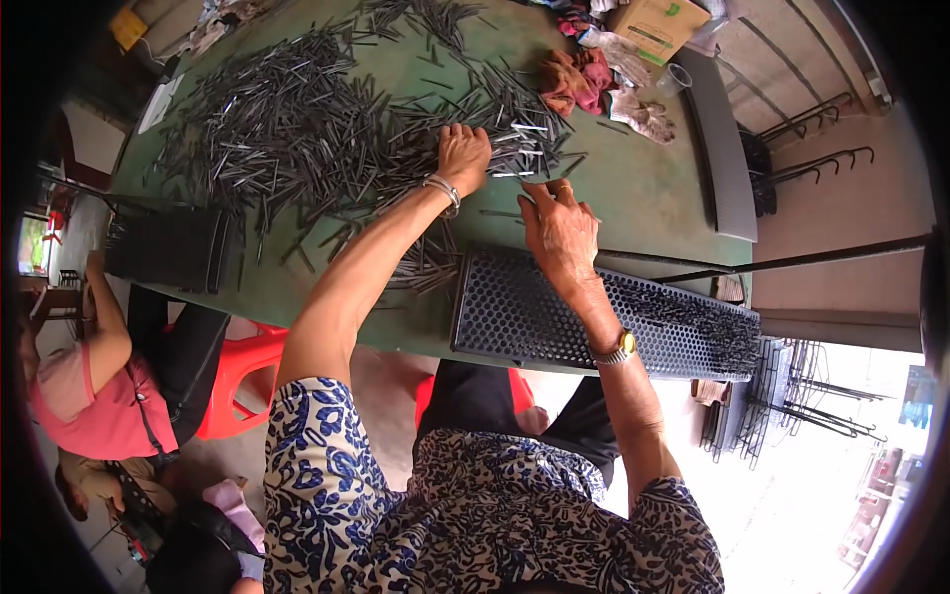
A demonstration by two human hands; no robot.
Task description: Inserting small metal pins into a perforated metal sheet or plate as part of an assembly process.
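Observation:
A large heap of thin dark metal rods [287, 129] spreads over the green table [633, 188]. My left hand [463, 156] is closed at the right part of this heap, fingers curled down, and what it grips is hidden. A few rods just right of it shine brightly. My right hand [562, 223] hovers above the near side of the table, thumb and fingers bent together at the heap's edge; anything between them is too small to make out. Below its wrist lies a black perforated tray [515, 312], its right end filled with small dark upright pieces.
Cloths [574, 84], work gloves [641, 114], a clear plastic cup [675, 79] and a cardboard box [658, 28] sit at the far right. A dark bar [831, 252] crosses by the tray. Another person [99, 386] sits at left near a red stool [237, 381].

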